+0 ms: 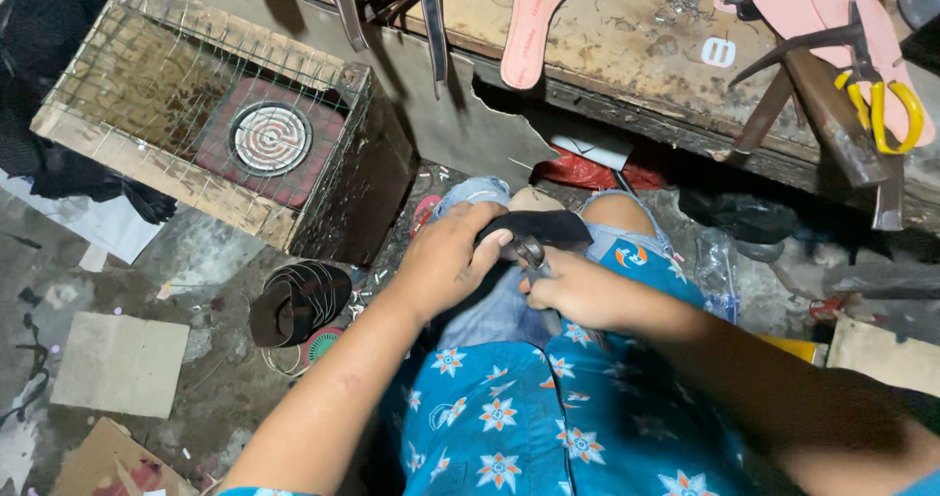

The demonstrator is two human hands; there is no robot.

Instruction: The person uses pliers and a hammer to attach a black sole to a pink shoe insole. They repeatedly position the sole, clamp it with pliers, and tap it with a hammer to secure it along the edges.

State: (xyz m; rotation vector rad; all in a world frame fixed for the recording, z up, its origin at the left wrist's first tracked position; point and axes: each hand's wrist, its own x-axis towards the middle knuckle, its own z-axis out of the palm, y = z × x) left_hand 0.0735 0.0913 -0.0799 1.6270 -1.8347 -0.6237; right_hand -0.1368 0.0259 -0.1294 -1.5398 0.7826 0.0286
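Over our knee, we are pinning the black sole piece (544,228) with the left hand (446,261), the right hand (578,290) squeezing metal pliers (530,253) steadily.

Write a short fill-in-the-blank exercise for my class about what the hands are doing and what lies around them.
The left hand presses a ____ piece of material onto the knee.
The right hand grips a small metal ____.
The scissors on the workbench have ____ handles.
The wire-covered wooden box holds a round ____.

Missing words: black; tool; yellow; heating coil
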